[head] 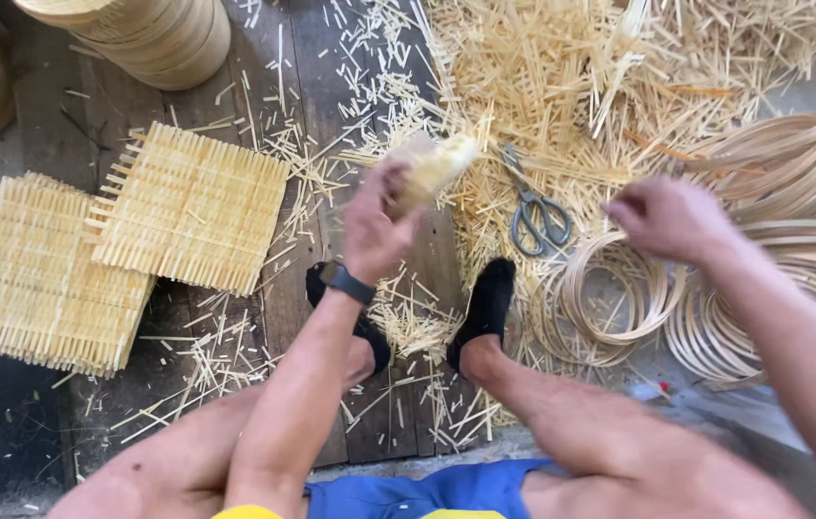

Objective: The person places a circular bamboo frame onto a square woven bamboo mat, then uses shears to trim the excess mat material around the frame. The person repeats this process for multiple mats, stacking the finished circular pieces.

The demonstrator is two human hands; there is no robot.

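Even, bright daylight with soft shadows; both hands (left hand [376, 223], right hand [669, 219]) motion-blurred, edges slightly stretched by the wide lens.

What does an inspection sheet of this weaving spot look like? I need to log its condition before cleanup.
Surface: dark wooden floor boards, strewn with cuttings.
Job's things: left hand holds a blurred pale bundle of bamboo strips; right hand hovers over the thin bamboo hoops, grip unclear.
Clutter: loose bamboo strips heaped ahead; scissors lying on them; two woven square mats overlapping at left.
Hands: black wristband on the left wrist.
Cables: nothing seen.
Surroundings: stacked round bamboo rims top left; more hoops at right; feet in black socks.
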